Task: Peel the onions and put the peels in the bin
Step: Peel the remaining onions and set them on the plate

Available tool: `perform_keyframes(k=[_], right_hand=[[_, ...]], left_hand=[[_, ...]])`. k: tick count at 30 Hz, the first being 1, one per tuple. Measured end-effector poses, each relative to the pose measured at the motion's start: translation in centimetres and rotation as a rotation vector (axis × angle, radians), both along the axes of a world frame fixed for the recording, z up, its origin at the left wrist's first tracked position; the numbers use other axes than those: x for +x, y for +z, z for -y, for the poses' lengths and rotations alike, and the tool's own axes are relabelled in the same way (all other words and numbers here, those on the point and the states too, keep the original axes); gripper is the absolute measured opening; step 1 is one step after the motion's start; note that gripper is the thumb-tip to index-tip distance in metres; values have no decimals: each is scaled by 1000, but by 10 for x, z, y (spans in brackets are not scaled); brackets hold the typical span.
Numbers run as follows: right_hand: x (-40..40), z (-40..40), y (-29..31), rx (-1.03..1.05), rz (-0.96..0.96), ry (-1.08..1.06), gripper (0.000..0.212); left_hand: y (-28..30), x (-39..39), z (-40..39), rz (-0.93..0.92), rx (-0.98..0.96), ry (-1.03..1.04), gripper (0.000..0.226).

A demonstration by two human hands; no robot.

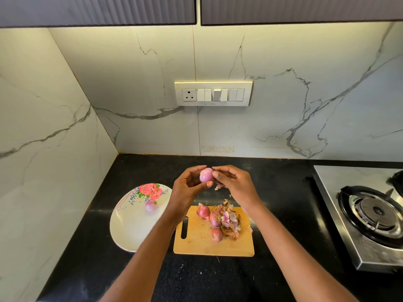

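Grip: both hands (189, 188) pinch an onion (206, 175), partly hiding it.

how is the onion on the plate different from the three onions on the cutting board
The onion on the plate looks peeled, pale pink and glossy; the three onions on the cutting board keep their darker reddish skins. The plate onion lies alone, while the board ones sit close together beside a heap of peels. All are small red onions, untouched by either hand.
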State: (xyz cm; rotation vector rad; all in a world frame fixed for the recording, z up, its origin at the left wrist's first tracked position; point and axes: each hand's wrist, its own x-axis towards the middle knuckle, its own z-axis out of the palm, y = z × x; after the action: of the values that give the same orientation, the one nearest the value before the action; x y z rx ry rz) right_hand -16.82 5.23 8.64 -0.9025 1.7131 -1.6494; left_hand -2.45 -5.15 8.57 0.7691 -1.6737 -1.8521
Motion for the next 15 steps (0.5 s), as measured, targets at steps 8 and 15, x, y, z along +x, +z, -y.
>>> perform_keyframes(k=[8, 15], right_hand=[[-6, 2, -4, 66, -20, -14, 16], [-3, -2, -2, 47, -80, 52, 38]], left_hand=[[6, -2, -1, -3, 5, -14, 49], [0, -4, 0, 17, -7, 2, 53]])
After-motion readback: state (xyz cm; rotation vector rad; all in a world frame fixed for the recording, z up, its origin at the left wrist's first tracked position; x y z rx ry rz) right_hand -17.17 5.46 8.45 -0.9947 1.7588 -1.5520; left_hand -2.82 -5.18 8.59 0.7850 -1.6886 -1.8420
